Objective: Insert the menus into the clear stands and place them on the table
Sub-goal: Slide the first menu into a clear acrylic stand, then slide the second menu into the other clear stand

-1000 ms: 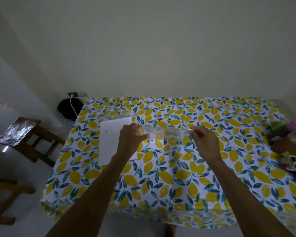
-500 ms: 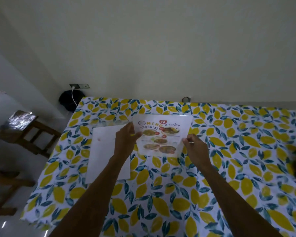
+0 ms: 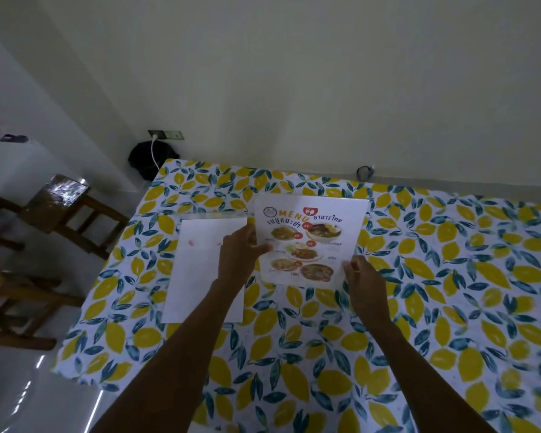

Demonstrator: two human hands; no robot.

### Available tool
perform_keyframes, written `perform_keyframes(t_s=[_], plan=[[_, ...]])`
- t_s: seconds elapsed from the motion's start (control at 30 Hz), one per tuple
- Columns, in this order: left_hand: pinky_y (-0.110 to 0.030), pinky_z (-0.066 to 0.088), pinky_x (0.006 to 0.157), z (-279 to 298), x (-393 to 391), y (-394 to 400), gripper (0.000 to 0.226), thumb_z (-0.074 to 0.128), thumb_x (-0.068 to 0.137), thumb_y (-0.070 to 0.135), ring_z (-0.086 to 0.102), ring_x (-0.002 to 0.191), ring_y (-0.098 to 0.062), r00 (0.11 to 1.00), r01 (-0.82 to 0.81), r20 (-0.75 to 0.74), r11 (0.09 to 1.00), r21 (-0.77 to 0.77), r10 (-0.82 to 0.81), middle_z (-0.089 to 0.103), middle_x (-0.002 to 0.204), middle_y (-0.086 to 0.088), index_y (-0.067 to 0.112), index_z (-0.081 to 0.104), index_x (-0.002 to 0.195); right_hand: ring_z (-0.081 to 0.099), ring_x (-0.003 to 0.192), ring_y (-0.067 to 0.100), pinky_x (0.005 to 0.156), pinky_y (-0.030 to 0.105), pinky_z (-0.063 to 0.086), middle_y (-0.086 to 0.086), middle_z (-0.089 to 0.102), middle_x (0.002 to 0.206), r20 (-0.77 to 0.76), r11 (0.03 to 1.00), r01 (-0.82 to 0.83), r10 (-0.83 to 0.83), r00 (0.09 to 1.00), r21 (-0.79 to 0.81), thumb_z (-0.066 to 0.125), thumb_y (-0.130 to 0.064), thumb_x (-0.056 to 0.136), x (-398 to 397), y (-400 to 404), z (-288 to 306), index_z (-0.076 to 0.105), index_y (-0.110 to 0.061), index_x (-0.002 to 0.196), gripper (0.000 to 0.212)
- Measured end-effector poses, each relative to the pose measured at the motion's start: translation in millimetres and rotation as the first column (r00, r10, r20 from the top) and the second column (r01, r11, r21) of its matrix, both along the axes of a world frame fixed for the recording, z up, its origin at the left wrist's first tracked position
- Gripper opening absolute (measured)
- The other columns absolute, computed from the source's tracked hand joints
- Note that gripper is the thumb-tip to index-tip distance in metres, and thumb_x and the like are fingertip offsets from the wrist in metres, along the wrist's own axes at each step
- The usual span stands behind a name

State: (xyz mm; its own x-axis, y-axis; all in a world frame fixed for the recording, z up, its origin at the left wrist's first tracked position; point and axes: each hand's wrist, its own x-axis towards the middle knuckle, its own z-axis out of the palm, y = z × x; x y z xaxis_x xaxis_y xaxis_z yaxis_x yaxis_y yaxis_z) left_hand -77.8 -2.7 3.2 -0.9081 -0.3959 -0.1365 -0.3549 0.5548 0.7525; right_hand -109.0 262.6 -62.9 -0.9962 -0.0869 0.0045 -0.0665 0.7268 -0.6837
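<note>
A clear stand with a printed menu inside (image 3: 310, 242) stands upright, facing me, on the lemon-print tablecloth (image 3: 419, 307). The menu shows the word MENU and several food photos. My left hand (image 3: 241, 254) grips its left edge, thumb over the front. My right hand (image 3: 361, 276) pinches its lower right corner. To the left, a white sheet (image 3: 200, 276) lies flat on the cloth, partly under my left wrist.
The table's far edge meets a pale wall with a small cable loop (image 3: 364, 171). Off the table's left side stand wooden chairs (image 3: 72, 214), a black bag (image 3: 147, 160) and a wall socket (image 3: 166, 134) with a white cord.
One second ago the stand was held flat, edge-on, between both hands. It is now tilted upright with the menu face toward me, and my view has shifted left and closer.
</note>
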Motion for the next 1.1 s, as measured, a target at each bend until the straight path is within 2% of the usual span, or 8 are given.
perform_keyframes(t_s=[0.17,0.3,0.43,0.53,0.57,0.8,0.97,1.1], plan=[[-0.041,0.06,0.08,-6.1,5.3,2.1,0.035,0.079,0.076,0.031,0.071,0.089,-0.012,1.0,-0.018,-0.015,1.0,0.024,0.018,0.075,0.106,0.001,0.015,0.067,0.104,0.039,0.051,0.013,0.046,0.025,0.027,-0.001,0.041,0.059,-0.017,1.0,0.027,-0.027,1.0,-0.013,0.047,-0.031,0.1,5.1,-3.6,1.0,0.044,-0.012,0.075,0.031],[-0.043,0.059,0.08,-13.0,12.8,5.8,0.035,0.071,0.082,0.038,0.07,0.093,-0.017,1.0,-0.01,0.008,1.0,-0.014,0.01,0.074,0.107,-0.001,0.015,0.062,0.107,0.052,0.06,0.026,0.048,0.031,0.033,0.01,0.055,0.068,0.026,0.997,0.073,-0.073,0.997,-0.007,0.048,-0.028,0.099,7.7,-9.7,-2.2,0.051,-0.009,0.08,0.027],[-0.044,0.056,0.079,-21.0,24.2,4.7,0.037,0.062,0.087,0.046,0.066,0.097,-0.024,0.996,0.066,0.07,0.991,-0.118,-0.058,0.068,0.108,-0.004,0.018,0.054,0.109,0.063,0.085,0.037,0.068,0.037,0.047,0.018,0.065,0.09,0.138,0.995,0.103,-0.103,0.985,0.003,0.052,-0.027,0.097,14.9,-17.1,0.7,0.059,-0.003,0.095,0.025],[-0.036,0.05,0.079,-25.8,35.9,-3.2,0.036,0.059,0.09,0.046,0.061,0.101,-0.024,0.989,0.119,0.101,0.982,-0.148,-0.104,0.062,0.109,-0.003,0.018,0.053,0.113,0.057,0.116,0.04,0.094,0.048,0.05,0.024,0.059,0.126,0.224,0.987,0.14,-0.155,0.962,0.085,0.055,-0.031,0.095,28.3,-21.2,0.8,0.048,0.001,0.132,0.049],[-0.036,0.048,0.079,-27.2,39.5,-7.8,0.037,0.058,0.091,0.045,0.06,0.102,-0.025,0.986,0.137,0.12,0.977,-0.165,-0.118,0.06,0.11,-0.004,0.017,0.052,0.114,0.054,0.121,0.04,0.097,0.049,0.048,0.024,0.055,0.132,0.242,0.98,0.152,-0.18,0.954,0.129,0.054,-0.032,0.095,33.8,-22.7,0.7,0.041,0.001,0.137,0.056],[-0.042,0.051,0.086,-41.5,83.5,-79.4,0.044,0.055,0.09,0.052,0.058,0.105,-0.024,0.973,0.208,0.143,0.952,-0.226,-0.179,0.057,0.114,-0.004,0.017,0.053,0.118,0.052,0.121,0.039,0.092,0.051,0.051,0.021,0.051,0.135,0.264,0.951,0.222,-0.275,0.924,0.214,0.057,-0.033,0.092,89.3,-76.7,9.1,0.036,-0.005,0.138,0.058],[-0.042,0.051,0.088,-62.2,125.6,-155.8,0.047,0.058,0.089,0.049,0.059,0.107,-0.028,0.971,0.165,0.206,0.968,-0.191,-0.125,0.056,0.118,-0.007,0.015,0.053,0.12,0.05,0.123,0.039,0.096,0.049,0.048,0.021,0.048,0.137,0.328,0.967,0.131,-0.2,0.923,0.22,0.058,-0.031,0.092,123.4,-149.8,6.1,0.034,-0.006,0.14,0.059],[-0.042,0.048,0.091,-87.0,157.5,-203.7,0.051,0.059,0.09,0.046,0.057,0.113,-0.029,0.956,0.117,0.285,0.982,-0.15,-0.07,0.053,0.123,-0.009,0.012,0.051,0.127,0.058,0.111,0.039,0.088,0.048,0.052,0.021,0.058,0.123,0.366,0.979,0.116,-0.172,0.914,0.17,0.059,-0.03,0.089,139.8,-193.5,-10.8,0.039,-0.007,0.134,0.054]])
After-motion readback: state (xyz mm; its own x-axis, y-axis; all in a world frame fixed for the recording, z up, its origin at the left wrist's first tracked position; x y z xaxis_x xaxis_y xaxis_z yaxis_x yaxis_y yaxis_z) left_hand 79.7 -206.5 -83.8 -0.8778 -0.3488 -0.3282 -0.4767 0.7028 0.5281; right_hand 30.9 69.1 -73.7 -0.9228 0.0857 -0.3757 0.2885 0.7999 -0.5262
